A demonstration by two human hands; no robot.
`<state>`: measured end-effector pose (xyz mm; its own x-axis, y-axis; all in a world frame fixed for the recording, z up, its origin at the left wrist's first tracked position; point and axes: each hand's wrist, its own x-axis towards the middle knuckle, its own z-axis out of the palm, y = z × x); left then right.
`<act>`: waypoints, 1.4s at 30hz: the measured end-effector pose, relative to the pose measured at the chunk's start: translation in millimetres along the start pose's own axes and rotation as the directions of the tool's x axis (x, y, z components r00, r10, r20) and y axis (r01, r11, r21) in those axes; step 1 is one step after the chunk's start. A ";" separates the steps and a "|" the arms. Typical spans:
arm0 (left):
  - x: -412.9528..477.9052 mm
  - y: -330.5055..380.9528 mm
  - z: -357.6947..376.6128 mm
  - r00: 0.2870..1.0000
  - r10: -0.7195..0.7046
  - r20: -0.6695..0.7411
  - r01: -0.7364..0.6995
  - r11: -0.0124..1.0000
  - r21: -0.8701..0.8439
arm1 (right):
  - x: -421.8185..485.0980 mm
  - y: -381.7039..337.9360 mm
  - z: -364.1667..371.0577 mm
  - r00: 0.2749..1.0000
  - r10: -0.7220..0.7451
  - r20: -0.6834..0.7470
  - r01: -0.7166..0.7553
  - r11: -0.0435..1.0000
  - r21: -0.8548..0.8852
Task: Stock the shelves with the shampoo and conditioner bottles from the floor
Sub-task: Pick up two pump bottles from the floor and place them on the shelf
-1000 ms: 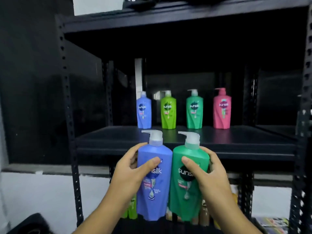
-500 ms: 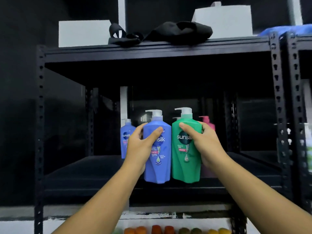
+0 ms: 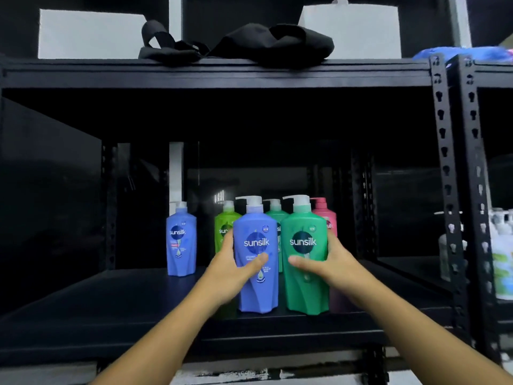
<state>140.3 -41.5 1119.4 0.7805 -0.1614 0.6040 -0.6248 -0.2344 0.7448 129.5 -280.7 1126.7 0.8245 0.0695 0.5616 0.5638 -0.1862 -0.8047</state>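
Observation:
My left hand [image 3: 229, 269] grips a blue pump bottle [image 3: 256, 290] and my right hand [image 3: 330, 266] grips a green pump bottle [image 3: 305, 293]. Both stand upright, side by side, on the black shelf [image 3: 111, 307] near its front. Behind them, along the back, stand a smaller-looking blue bottle [image 3: 181, 243], a lime green bottle [image 3: 223, 226], a teal bottle [image 3: 276, 211] and a pink bottle [image 3: 323, 212], the last three partly hidden by the held bottles.
The upper shelf [image 3: 216, 75] carries a black bag [image 3: 266, 44] and two white boxes [image 3: 88, 33]. A perforated black upright [image 3: 447, 173] bounds the bay on the right. Beyond it, white pump bottles [image 3: 502, 251] stand on a neighbouring shelf.
Both hands carried the blue and green bottles up from below shelf height and forward into the bay; the bottles now stand on the shelf board in front of the back row.

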 end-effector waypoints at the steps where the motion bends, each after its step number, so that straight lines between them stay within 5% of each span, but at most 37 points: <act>1: -4.0 -6.5 -1.6 0.999 -0.002 0.054 0.000 0.999 0.048 | -3.5 4.9 -2.0 0.999 0.013 0.034 -0.013 1.000 -0.009; 6: 10.6 -31.5 1.6 0.992 -0.072 0.107 0.056 0.987 0.148 | -2.7 24.6 -14.0 0.997 0.044 0.060 -0.043 0.999 -0.020; 17: 108.3 -67.1 57.6 0.975 -0.175 0.134 0.137 0.959 0.249 | 75.6 86.4 -67.0 0.969 0.202 -0.139 -0.219 0.969 -0.118; 24: 116.5 -86.3 63.7 0.989 -0.131 0.070 0.112 0.968 0.224 | 92.8 118.6 -81.7 0.961 0.204 -0.189 -0.225 0.969 -0.098; 31: 115.1 -97.7 57.2 0.972 -0.196 0.132 0.139 0.925 0.355 | 88.3 137.1 -88.3 0.960 0.259 -0.110 -0.280 0.923 -0.263; 42: 120.9 -108.8 57.4 0.979 -0.187 0.084 0.149 0.929 0.338 | 94.0 135.2 -89.3 0.957 0.221 -0.189 -0.280 0.876 -0.394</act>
<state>303.9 -90.5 1095.1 0.8827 -0.1943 0.4279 -0.4572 -0.5657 0.6863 278.9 -386.8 1087.9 0.9040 -0.1603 0.3963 0.2437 -0.5683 -0.7859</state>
